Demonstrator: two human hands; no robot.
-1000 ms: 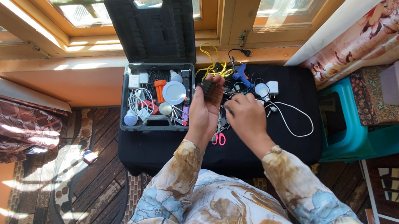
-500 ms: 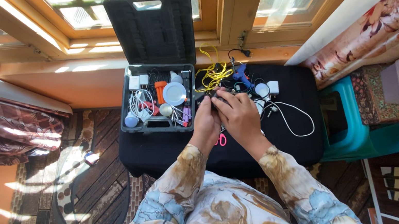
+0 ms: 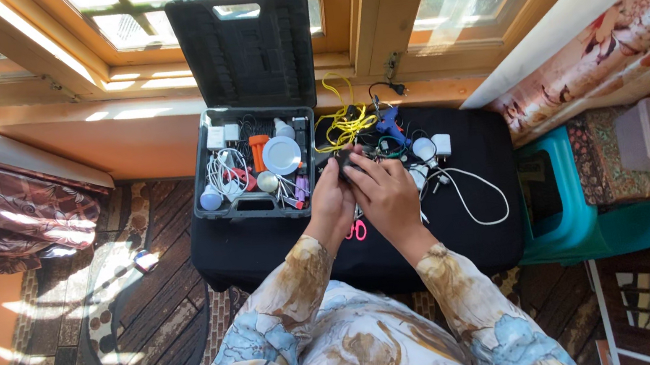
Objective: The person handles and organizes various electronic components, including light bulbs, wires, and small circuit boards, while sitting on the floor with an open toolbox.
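Clamped together, left hand (image 3: pixel 333 198) and right hand (image 3: pixel 384 193) pinch a small dark part (image 3: pixel 345 160) above the black cloth-covered table (image 3: pixel 284 252), white cable (image 3: pixel 475 195) and pink-handled scissors (image 3: pixel 357 229) lying untouched.

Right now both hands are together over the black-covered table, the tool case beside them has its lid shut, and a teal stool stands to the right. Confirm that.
One detail is wrong: the tool case is open, with its lid standing up against the window, as the head view shows. The rest holds: the left hand and right hand meet over the black-covered table, and the teal stool stands to the right.
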